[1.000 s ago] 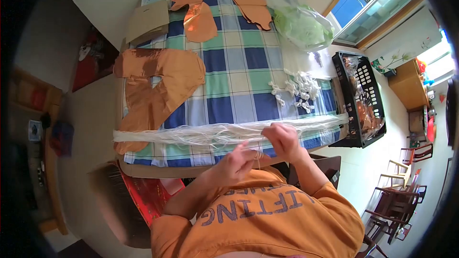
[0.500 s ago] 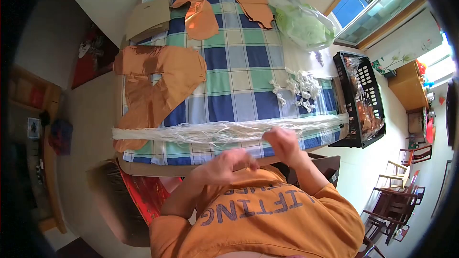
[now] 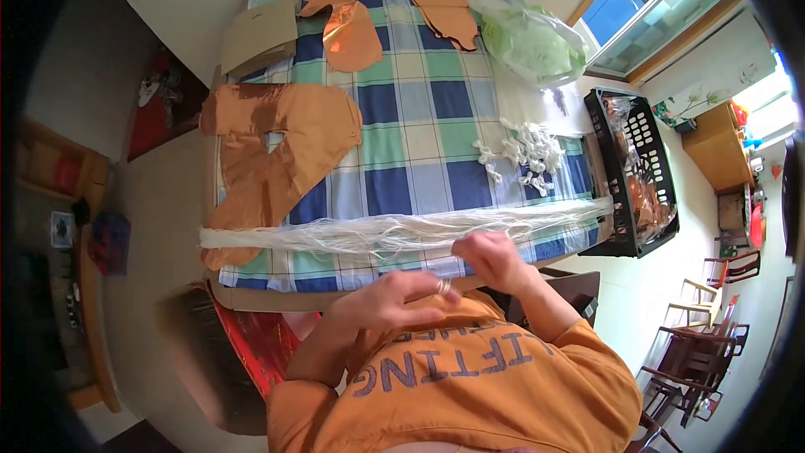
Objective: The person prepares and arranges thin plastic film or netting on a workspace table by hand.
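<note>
Across the near edge of the bed stretches a long skein of white thread (image 3: 360, 233). My left hand (image 3: 377, 306) is in front of it, fingers together and extended, with a few turns of white thread (image 3: 444, 287) around the fingertips. To its right, my right hand (image 3: 493, 262) is closed in a pinch by the skein's near side, seemingly on the thread; the strand itself is too fine to make out. Several small knotted white thread bundles (image 3: 534, 151) lie in a heap beyond the skein, to the right.
Copper-coloured foil cut-outs (image 3: 314, 138) lie on the checked bedsheet (image 3: 419, 147), one partly under the skein's left end. At the back are cardboard (image 3: 260, 33) and a green-white plastic bag (image 3: 537, 46). A black plastic crate (image 3: 597, 130) stands right; a cardboard box (image 3: 197, 352) stands near left.
My right hand has moved slightly left and down. My left hand's fingers have straightened, and the thread around their tips shows more clearly.
</note>
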Demonstrator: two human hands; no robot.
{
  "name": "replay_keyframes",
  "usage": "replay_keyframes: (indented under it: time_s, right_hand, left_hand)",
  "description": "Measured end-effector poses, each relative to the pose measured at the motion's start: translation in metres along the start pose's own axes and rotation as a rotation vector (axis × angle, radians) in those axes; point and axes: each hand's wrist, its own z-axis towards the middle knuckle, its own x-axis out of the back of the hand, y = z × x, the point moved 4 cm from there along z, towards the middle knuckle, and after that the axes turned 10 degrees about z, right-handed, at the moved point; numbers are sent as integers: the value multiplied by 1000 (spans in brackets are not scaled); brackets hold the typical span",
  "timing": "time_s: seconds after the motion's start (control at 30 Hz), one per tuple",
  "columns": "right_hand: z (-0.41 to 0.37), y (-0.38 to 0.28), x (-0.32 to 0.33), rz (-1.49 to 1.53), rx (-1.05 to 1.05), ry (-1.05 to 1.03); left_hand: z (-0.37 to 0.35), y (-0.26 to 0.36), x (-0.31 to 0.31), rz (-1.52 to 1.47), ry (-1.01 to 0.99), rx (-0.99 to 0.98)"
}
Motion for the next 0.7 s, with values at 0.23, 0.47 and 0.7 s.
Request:
replay_keyframes:
  time_s: [0.23, 0.47, 0.7]
  right_hand:
    - [-1, -6, 3, 55, -23, -62]
    - [-3, -3, 0, 22, -11, -29]
    - [1, -10, -6, -34, 42, -10]
  left_hand:
    - [-3, -3, -2, 246, -220, -68]
    - [-3, 9, 4, 7, -37, -103]
    - [3, 6, 8, 147, 280, -141]
